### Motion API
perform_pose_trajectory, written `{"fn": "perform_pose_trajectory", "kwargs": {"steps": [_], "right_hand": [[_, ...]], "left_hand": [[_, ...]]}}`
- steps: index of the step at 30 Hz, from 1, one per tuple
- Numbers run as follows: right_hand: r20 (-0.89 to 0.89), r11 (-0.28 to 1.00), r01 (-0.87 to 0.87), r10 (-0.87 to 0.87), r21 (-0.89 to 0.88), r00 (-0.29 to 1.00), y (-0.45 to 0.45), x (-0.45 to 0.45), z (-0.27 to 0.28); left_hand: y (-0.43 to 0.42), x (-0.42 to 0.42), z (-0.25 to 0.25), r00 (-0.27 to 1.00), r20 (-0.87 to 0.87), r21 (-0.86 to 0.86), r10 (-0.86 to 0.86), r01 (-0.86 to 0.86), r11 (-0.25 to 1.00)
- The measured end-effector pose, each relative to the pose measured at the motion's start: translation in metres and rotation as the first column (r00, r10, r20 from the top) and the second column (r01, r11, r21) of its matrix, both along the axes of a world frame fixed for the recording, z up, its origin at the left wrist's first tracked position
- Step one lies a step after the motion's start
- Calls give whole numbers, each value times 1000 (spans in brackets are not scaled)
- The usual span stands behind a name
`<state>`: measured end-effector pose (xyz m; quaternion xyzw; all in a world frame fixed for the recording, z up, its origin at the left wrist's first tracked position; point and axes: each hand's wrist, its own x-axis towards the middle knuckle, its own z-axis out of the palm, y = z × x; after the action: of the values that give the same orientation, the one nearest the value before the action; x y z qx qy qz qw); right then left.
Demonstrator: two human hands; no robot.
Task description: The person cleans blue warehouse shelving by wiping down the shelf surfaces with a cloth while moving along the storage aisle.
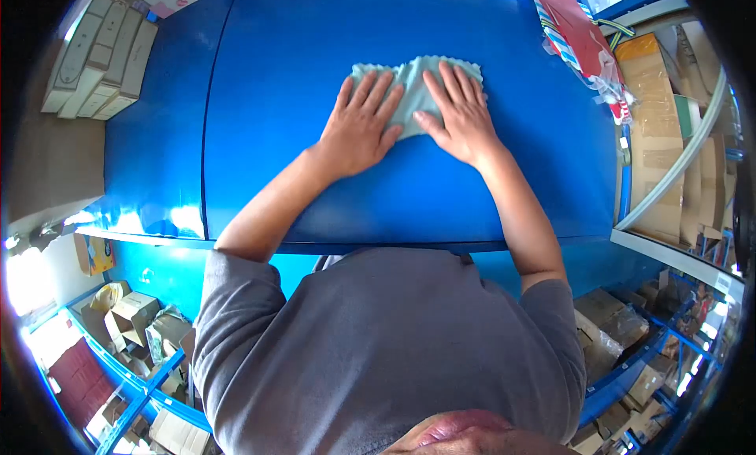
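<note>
A pale green cleaning cloth (411, 100) with a zigzag edge lies spread on the blue tabletop (315, 207). My left hand (358, 128) rests flat over the cloth's left part, its fingers stretched out and slightly apart. On the right part, my right hand (461, 116) lies with its fingers extended and its thumb pointing inward. Between the two hands the middle of the cloth shows. Its outer corners are partly covered by my fingers. Neither hand is closed around anything.
Stacked white boxes (102, 53) stand at the table's left edge. Red and striped packaging (579, 37) lies at the far right, beside cardboard boxes (650, 100). A dark seam (209, 124) crosses the table. Blue shelving (153, 388) with cartons stands lower left.
</note>
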<state>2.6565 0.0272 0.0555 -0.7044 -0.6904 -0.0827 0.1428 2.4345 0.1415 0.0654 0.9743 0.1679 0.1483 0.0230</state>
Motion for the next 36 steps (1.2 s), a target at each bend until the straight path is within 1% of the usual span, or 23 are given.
{"fn": "perform_pose_trajectory", "kwargs": {"steps": [1,3,5,11,13,15,17,18,20,21,25,27,28,30,32,33,35,36], "right_hand": [[0,1000,-5,5,3,1000,-8,-9,2],[-19,998,-25,24,-58,1000,-24,-28,7],[-34,992,-50,46,-120,998,-38,-45,12],[-115,972,-180,164,-149,980,-59,-96,27],[-117,968,-199,182,-152,976,-57,-113,27],[-166,953,-263,238,-147,957,-53,-126,26],[-174,949,-282,256,-144,951,-44,-136,25],[-177,945,-296,270,-139,946,-38,-138,24],[-180,937,-324,299,-131,937,-22,-140,21],[-183,936,-326,300,-132,936,-13,-141,19],[-125,947,-313,304,-64,944,37,-139,2],[-19,967,-255,255,-27,967,70,-135,-13],[-23,965,-262,261,-26,965,86,-132,-12],[38,989,-150,150,-12,988,118,-125,-12],[114,998,-55,52,27,992,147,-119,-22],[112,998,-64,60,28,992,160,-115,-23],[119,1000,-3,1,19,993,181,-105,-24],[118,1000,-6,3,24,993,189,-102,-23]], "left_hand": [[-10,-9,2,1000,-21,-9,-1,1,1000],[-30,-28,7,999,-39,-18,5,-6,1000],[-50,-46,16,994,-107,-125,20,-33,992],[-86,-100,29,993,-95,-191,68,-85,978],[-87,-117,35,986,-130,-210,100,-126,969],[-86,-132,38,977,-173,-229,126,-165,959],[-77,-141,35,962,-203,-203,181,-222,954],[-71,-144,33,961,-207,-204,182,-224,953],[-56,-148,27,937,-218,-132,271,-304,944],[-48,-148,23,936,-221,-133,273,-306,943],[-11,-144,4,920,-141,-21,365,-371,928],[18,-134,-4,922,-58,25,382,-381,924],[37,-129,-10,919,-62,26,388,-388,921],[77,-119,-25,928,89,88,361,-368,926],[117,-108,-40,924,109,221,367,-383,897],[134,-102,-43,921,108,223,375,-390,893],[159,-91,-47,931,168,207,323,-354,912],[165,-88,-46,930,168,212,326,-357,910]]}}
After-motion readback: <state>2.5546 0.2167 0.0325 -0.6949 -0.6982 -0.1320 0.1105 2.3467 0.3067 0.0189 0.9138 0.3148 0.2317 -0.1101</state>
